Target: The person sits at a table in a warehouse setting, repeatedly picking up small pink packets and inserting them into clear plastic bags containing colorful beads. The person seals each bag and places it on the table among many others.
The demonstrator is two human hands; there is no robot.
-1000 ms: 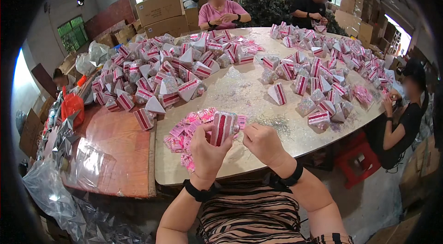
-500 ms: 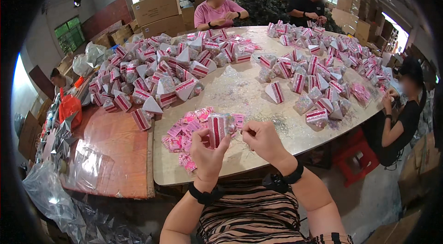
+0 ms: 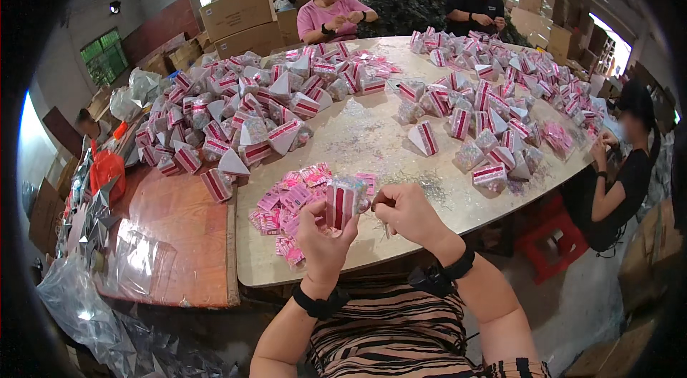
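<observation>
- White-and-deep-pink wedge-shaped cake-slice ornament [image 3: 342, 200], sparkling on its outside, is being held up in the head view, in front of the person's body and over the near part of a pale, smooth tabletop [image 3: 465, 203].
- Bare left hand [image 3: 321, 241] is clamping the ornament between thumb and fingers, from below and from its left; this hold is probably keeping the striped face turned toward the person and leaving the right end uncovered.
- Bare right hand [image 3: 404, 212] is hovering just beside that uncovered end, its fingers curled and bunched; whether their tips are pressing together on something small, or touching the ornament, I cannot tell. Its place is presumably letting it reach the end while the left hand is bearing the weight.
- Loose pile of small, flat pink packets [image 3: 293, 198] is lying beyond and to the left of the left hand, seemingly placed for easy reach.
- Thin, tangled silvery strands [image 3: 429, 188] are lying on the tabletop beyond the right hand.
- Big heap of similar pink-and-white wedges [image 3: 236, 108] is filling the far left, and a looser group of such wedges [image 3: 494, 120] is spreading over the right; both are perhaps sitting farther back to give the hands room.
- Shiny reddish-brown wooden board [image 3: 172, 238] is adjoining the tabletop at left.
</observation>
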